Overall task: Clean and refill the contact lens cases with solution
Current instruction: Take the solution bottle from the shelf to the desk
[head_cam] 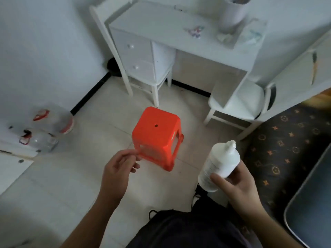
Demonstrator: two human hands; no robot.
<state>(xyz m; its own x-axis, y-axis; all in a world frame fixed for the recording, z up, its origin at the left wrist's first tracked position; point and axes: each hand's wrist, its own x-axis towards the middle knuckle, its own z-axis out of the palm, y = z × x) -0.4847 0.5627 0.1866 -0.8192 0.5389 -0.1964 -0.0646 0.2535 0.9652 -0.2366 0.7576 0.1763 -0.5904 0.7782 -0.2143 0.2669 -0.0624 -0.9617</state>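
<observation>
Surface (161,22): a white desk stood against the far wall, with blurred small items on top; no lens case could be made out.
Stool (156,136): orange, on the floor tiles, nothing on it.
Bottle (219,165): white solution bottle, tilted, nozzle up, capped.
Right hand (238,187): curled round the bottle's lower half.
Left hand (119,169): loosely half-open; anything pinched was too blurred to tell.
Risk: squeezing the tilted bottle before a case was ready would probably spill solution on the floor.

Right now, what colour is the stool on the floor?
Bright orange-red, with a small dark hole in its top; the stool shows only in the head view.
</observation>
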